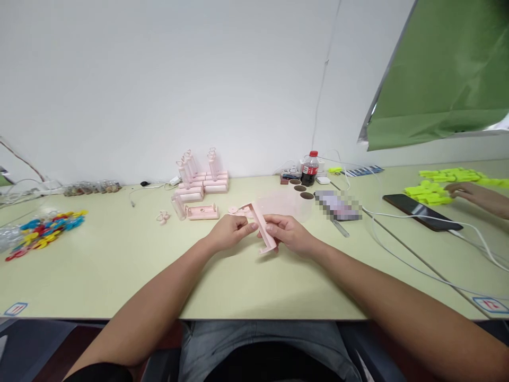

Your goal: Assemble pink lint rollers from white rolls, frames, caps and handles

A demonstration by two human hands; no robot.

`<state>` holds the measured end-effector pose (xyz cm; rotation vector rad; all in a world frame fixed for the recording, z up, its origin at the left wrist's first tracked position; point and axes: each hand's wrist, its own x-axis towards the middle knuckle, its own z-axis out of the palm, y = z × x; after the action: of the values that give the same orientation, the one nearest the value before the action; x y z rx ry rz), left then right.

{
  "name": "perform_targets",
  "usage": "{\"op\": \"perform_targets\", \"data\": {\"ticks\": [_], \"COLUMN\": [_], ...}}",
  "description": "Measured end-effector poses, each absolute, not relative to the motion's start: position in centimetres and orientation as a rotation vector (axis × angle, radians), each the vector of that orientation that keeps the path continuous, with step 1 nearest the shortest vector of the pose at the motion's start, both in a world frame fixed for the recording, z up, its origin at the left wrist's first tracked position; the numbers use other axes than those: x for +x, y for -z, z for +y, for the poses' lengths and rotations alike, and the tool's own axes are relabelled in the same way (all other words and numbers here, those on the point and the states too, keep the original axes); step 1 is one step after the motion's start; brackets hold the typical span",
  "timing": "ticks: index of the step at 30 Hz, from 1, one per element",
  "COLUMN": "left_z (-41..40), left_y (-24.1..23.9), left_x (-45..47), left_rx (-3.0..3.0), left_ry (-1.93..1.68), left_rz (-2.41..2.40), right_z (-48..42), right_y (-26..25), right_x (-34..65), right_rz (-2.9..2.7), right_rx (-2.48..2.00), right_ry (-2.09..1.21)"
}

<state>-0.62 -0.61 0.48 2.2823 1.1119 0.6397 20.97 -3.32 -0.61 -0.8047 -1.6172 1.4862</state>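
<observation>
A pale pink plastic holder [262, 228], long and trough-shaped with an end arm, is gripped by my right hand [292, 232] above the table. It is tilted, with the thumb on its right side. My left hand [230, 232] is closed at the holder's left side, its thumb tip by the edge; whether its curled fingers hold anything is hidden. Behind my hands lie small round pink parts [233, 210]. A similar pink holder [202, 212] lies to the left, beside a clear tube [178, 207]. Small pink pieces [163, 216] lie farther left.
Stacked pink holders with clear tubes [191, 192] stand near the wall. Cardboard tubes [306, 196], a cola bottle [309, 168], a phone [422, 212] and white cables [392, 260] lie right. Coloured pieces [43, 231] are left. Another person's hand [475, 196] touches yellow pieces [427, 192].
</observation>
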Motion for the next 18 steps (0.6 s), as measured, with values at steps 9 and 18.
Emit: {"op": "perform_targets", "data": {"ticks": [9,18], "left_z": [-0.8,-1.6], "left_y": [-0.2,-1.2], "left_x": [-0.3,-0.2], "left_rx": [2.248,2.314], "left_ry": [-0.419,-0.173], "left_rz": [1.237,1.222], "right_z": [-3.2,0.2], "right_y": [-1.2,-7.6], "right_x": [21.1,16.7], "right_rz": [-1.524,-1.472], "right_rx": [-0.859,-0.947], "right_ry": [-1.226,-1.222]}}
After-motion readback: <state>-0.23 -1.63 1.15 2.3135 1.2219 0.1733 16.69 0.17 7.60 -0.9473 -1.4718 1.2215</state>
